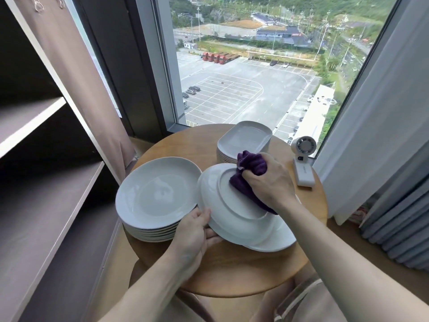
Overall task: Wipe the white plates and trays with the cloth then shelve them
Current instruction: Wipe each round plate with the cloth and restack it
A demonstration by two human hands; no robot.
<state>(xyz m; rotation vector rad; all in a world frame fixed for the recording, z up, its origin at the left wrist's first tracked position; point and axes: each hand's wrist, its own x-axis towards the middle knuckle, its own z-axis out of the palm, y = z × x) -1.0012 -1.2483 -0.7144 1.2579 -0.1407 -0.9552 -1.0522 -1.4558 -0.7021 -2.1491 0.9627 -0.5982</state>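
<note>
I have the left hand [195,231] reaching in from the lower left, its fingers and thumb gripping the near rim of an upturned white plate [222,214], thumb on top and fingers beneath, so the plate sits tilted with its foot ring facing up. The right hand [269,182] comes in from the right with the wrist bent, fingers clenched round a bunched purple cloth [251,166] that presses on the plate's underside at the far side of the ring.

Below is a round wooden surface [232,270] beside a tall window [232,77] that looks down on a car park. A pale curtain [383,112] hangs on the right and a grey shelving unit [34,122] stands on the left.

On the surface, a stack of oval white plates [157,194] sits left of the held plate and a stack of rectangular white trays [246,135] sits behind it. Another white plate [281,240] lies beneath it, and a small white fan [303,159] stands near the right edge
</note>
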